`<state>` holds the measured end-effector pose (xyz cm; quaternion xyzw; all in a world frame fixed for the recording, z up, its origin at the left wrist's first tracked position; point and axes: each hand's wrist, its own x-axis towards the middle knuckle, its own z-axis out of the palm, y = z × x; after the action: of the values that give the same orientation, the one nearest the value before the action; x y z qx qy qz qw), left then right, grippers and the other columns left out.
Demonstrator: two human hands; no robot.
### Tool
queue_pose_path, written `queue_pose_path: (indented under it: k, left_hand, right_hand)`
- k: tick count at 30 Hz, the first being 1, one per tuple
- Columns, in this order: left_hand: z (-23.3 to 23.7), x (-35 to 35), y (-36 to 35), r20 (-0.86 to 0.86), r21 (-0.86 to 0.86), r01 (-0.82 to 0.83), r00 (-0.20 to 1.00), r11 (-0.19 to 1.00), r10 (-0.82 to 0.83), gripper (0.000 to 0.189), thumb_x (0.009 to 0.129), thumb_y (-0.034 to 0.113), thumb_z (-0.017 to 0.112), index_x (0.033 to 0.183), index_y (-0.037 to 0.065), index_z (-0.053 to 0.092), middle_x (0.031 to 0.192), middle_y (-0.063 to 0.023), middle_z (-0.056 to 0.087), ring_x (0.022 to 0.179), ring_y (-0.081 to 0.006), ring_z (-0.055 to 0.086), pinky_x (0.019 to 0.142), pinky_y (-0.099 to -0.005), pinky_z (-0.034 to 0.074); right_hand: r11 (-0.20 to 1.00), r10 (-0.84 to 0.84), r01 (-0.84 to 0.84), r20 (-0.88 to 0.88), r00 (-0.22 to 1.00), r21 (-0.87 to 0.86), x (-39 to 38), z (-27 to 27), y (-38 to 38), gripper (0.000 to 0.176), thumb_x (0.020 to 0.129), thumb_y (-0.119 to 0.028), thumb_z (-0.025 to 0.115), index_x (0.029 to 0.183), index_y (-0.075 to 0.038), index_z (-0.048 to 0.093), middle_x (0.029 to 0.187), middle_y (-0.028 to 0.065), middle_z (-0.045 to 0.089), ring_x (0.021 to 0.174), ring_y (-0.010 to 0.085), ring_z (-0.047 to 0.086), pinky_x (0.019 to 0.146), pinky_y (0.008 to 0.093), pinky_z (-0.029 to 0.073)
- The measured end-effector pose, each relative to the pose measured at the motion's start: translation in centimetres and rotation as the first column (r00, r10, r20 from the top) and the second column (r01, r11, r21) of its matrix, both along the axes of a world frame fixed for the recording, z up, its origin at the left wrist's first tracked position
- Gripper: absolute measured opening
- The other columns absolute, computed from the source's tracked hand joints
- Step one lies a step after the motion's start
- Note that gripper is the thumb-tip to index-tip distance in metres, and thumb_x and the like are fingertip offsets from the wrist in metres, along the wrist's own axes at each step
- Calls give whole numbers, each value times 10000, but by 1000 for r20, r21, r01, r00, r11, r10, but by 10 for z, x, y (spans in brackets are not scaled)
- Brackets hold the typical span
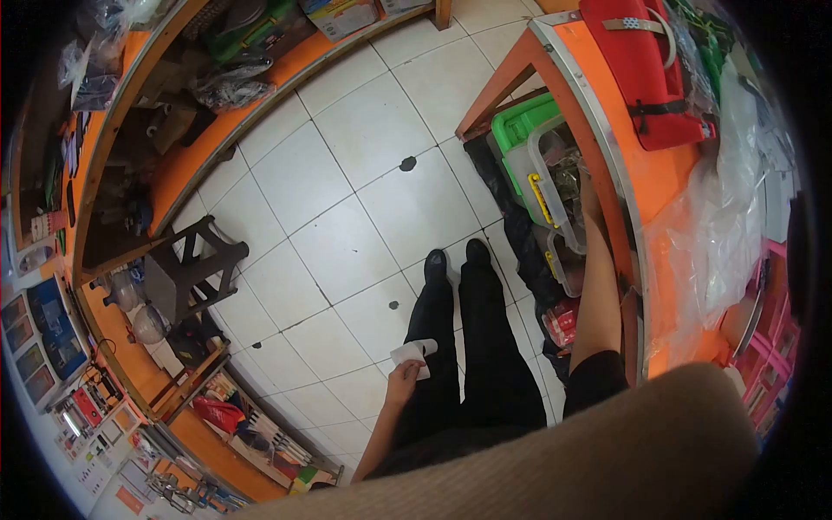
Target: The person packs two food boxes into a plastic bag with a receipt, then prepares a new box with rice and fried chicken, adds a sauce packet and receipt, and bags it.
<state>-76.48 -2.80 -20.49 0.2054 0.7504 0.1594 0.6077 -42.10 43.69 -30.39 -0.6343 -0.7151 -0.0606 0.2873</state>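
Partly hidden right hand (591, 192), near clear bin (541, 186)

The left forearm (380, 438) angles forward, the left hand (403, 382) curled in a pinching grip. The right forearm (600, 299) stretches out along the long edge of the desk (680, 178), the right hand (589, 198) low beside that edge, its fingertips hard to make out.

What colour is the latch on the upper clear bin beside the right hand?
The latch is yellow, seen best in the head view.
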Motion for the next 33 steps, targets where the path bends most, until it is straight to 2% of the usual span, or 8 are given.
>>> queue_pose_path:
  k: [5,9,13,17,19,21,30,33]
  left_hand:
    - [-6,-1,-5,1,8,75,997,997,-75,225,917,226,513,982,85,675,857,-131,660,798,-215,621,724,-303,467]
    - [-9,-3,-2,-8,27,126,992,992,-126,220,929,200,500,978,75,675,813,-63,638,730,-135,547,684,-272,439]
    - [-7,-4,12,19,115,145,989,983,-148,225,937,199,491,973,73,675,808,-27,633,710,-101,517,678,-253,426]
    - [2,1,35,-17,133,226,974,965,-226,230,923,210,497,974,81,680,764,-63,625,694,-122,539,664,-268,434]
    - [10,3,50,14,29,311,950,950,-311,252,938,211,475,967,69,681,863,-37,656,778,-106,538,746,-247,427]
    - [4,3,57,7,79,327,944,942,-329,267,940,215,461,976,69,682,892,-47,659,815,-120,550,772,-257,429]
    - [4,42,161,-60,429,463,871,776,-487,271,920,238,487,992,63,681,990,-129,676,957,-229,613,894,-321,440]
    - [49,86,183,-382,724,620,726,303,-572,263,902,229,501,982,39,666,967,-184,665,933,-296,624,850,-350,460]
  right_hand:
    - [916,-394,385,-430,812,-112,30,-23,-41,382,836,-269,595,1150,-54,571,1118,162,589,1036,303,567,890,398,456]
    - [812,-418,499,-899,133,-303,60,-35,-76,352,870,-274,541,1146,-59,571,1108,156,596,1025,298,574,893,407,463]
    - [821,-219,415,-887,-407,-393,70,-37,-107,333,904,-279,487,1142,-64,571,1099,150,603,1015,294,581,895,416,470]
    - [864,-157,251,-708,-688,-436,43,-49,-167,326,937,-285,432,1138,-69,571,1090,144,610,1004,289,588,898,425,477]
    - [799,-322,120,-588,-742,-589,7,0,-185,344,951,-368,429,1165,-110,508,1174,47,540,1084,181,525,917,376,445]
    - [907,-252,84,-691,-678,-413,-40,82,-196,318,956,-308,447,1174,-81,492,1126,63,558,1063,214,545,913,384,452]
    - [902,-408,-312,-348,-844,-299,-83,146,-288,222,956,-239,437,1039,-71,555,995,117,609,945,260,605,856,417,496]
    - [917,-399,-356,-394,-828,-181,-73,181,-315,201,962,-271,445,989,-102,549,949,80,600,880,231,607,826,403,501]
